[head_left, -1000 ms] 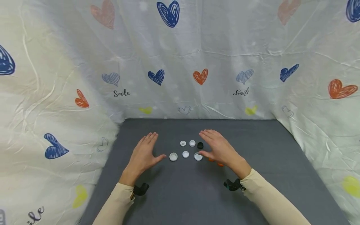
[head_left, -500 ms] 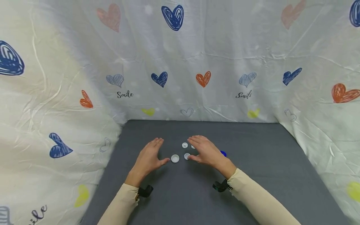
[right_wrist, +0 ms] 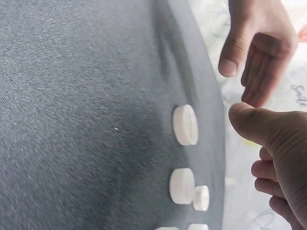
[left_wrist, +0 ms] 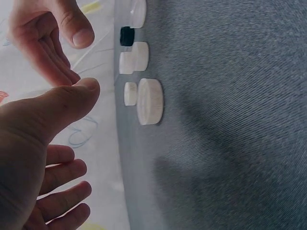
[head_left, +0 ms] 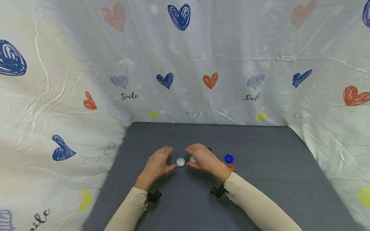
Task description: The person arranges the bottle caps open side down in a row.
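Both hands hover over a grey table, with fingers relaxed and nothing held. My left hand is left of a large white bottle cap, its thumb tip beside the cap's edge in the head view. On the other side, my right hand overlaps a smaller white cap and hides other caps. The left wrist view shows the large white cap lying beyond the left hand, with a small white cap behind it. From the right wrist, the right hand appears above the cloth, apart from the caps.
To the right lie a blue cap and an orange cap. A black cap stands among white ones in the left wrist view. A white curtain with printed hearts borders the table at the back and sides.
My right hand has moved left across the caps, uncovering the blue cap and covering several others. The left hand has shifted slightly right, so the two hands are closer together.
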`<act>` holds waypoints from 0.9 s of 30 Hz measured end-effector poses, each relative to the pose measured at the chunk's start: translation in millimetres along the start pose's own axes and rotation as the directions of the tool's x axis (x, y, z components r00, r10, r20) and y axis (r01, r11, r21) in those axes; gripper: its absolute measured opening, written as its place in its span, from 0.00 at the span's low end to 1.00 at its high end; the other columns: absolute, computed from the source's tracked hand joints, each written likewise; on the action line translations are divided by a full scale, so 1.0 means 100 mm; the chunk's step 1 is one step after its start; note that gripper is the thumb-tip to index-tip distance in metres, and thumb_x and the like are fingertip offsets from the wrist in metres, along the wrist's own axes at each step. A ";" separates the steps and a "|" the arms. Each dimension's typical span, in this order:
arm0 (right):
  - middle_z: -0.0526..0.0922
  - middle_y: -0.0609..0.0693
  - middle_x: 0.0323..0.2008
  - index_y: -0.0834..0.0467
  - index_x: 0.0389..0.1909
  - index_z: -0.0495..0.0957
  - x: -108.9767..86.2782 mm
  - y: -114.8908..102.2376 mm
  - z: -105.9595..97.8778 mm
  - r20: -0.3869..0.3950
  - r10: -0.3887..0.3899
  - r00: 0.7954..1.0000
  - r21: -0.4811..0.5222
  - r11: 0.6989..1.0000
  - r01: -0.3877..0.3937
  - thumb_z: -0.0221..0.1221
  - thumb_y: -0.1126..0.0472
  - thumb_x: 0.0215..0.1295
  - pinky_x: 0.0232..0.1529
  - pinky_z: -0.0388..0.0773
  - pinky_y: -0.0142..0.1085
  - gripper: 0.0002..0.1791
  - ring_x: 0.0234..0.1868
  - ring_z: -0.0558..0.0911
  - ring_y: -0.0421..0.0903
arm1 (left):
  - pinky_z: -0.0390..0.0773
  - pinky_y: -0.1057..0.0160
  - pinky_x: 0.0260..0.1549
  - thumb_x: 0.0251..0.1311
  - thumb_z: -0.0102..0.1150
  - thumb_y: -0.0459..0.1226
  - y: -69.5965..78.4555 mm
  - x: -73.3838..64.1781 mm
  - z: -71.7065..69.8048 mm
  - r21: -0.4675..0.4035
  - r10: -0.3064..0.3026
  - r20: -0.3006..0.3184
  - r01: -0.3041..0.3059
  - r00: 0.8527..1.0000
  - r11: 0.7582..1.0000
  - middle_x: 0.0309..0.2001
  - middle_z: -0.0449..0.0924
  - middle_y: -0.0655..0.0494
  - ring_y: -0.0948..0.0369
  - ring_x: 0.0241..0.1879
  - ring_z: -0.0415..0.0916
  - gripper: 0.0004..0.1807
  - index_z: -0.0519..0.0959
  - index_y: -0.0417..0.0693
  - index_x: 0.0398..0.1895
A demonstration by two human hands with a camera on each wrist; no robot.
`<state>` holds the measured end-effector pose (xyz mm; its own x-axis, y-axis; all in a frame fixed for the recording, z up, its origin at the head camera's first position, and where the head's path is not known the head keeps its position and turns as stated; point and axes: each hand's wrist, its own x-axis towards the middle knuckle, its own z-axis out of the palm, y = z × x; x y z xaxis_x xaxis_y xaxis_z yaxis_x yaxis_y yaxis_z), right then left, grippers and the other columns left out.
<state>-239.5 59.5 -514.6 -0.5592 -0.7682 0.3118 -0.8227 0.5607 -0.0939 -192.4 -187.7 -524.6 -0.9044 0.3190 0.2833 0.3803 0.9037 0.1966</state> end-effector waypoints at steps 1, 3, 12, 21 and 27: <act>0.83 0.53 0.57 0.60 0.59 0.80 0.01 -0.01 0.03 0.006 -0.002 1.000 -0.008 1.000 0.002 0.70 0.44 0.60 0.67 0.71 0.47 0.33 0.62 0.79 0.52 | 0.76 0.47 0.59 0.46 0.78 0.54 0.00 0.00 0.02 -0.002 0.003 0.001 -0.003 1.000 1.000 0.62 0.79 0.46 0.48 0.65 0.74 0.43 0.77 0.42 0.64; 0.83 0.52 0.57 0.60 0.58 0.80 0.02 -0.03 0.08 0.013 -0.003 1.000 -0.016 1.000 0.003 0.70 0.44 0.60 0.66 0.72 0.47 0.31 0.61 0.79 0.51 | 0.77 0.47 0.58 0.47 0.78 0.54 0.00 0.01 0.05 -0.006 0.007 0.009 -0.007 1.000 1.000 0.62 0.79 0.46 0.48 0.64 0.75 0.42 0.77 0.42 0.64; 0.86 0.48 0.47 0.55 0.50 0.83 0.06 -0.09 0.30 0.055 0.041 0.998 -0.089 0.995 -0.036 0.69 0.45 0.61 0.61 0.75 0.44 0.23 0.53 0.82 0.48 | 0.78 0.48 0.57 0.50 0.76 0.53 0.00 0.02 0.24 -0.010 0.012 0.056 -0.012 0.998 1.000 0.59 0.81 0.45 0.48 0.61 0.77 0.38 0.78 0.43 0.62; 0.86 0.46 0.41 0.53 0.41 0.85 0.09 -0.15 0.44 0.071 0.084 0.994 -0.141 0.987 -0.073 0.69 0.45 0.60 0.58 0.76 0.44 0.18 0.48 0.83 0.48 | 0.78 0.48 0.57 0.53 0.76 0.50 -0.01 0.03 0.35 -0.015 0.015 0.062 -0.014 0.998 1.000 0.58 0.82 0.46 0.48 0.61 0.78 0.34 0.79 0.44 0.61; 0.86 0.46 0.37 0.54 0.38 0.84 0.10 -0.19 0.49 0.046 0.084 0.995 -0.162 0.984 -0.075 0.69 0.44 0.60 0.57 0.76 0.45 0.17 0.46 0.84 0.49 | 0.79 0.48 0.55 0.54 0.75 0.47 -0.02 0.07 0.41 -0.016 0.029 0.086 -0.028 0.996 0.999 0.57 0.82 0.46 0.49 0.58 0.79 0.32 0.79 0.43 0.60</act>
<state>-234.5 26.5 -556.1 -0.6303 -0.7319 0.2590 -0.7507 0.6596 0.0372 -207.1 -175.3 -561.6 -0.9064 0.3682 0.2072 0.4081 0.8900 0.2033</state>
